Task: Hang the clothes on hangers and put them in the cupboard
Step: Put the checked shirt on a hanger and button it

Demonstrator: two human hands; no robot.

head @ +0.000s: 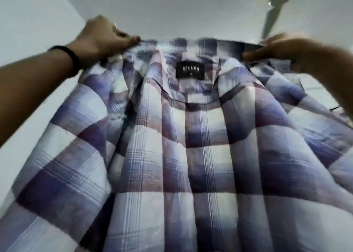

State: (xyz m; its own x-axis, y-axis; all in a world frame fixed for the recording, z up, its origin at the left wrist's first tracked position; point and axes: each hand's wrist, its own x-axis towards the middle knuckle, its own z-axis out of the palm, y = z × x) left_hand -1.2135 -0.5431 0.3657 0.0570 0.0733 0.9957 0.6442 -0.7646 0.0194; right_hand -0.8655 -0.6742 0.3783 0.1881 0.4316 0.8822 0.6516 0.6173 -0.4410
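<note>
Overhead, one plaid shirt (191, 146), its collar pinched in the fingers of two hands, left hand (103, 36) and right hand (277, 50).

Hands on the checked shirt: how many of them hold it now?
2. The left hand pinches the checked shirt at its top left edge; the right hand grips its top right edge.
</note>
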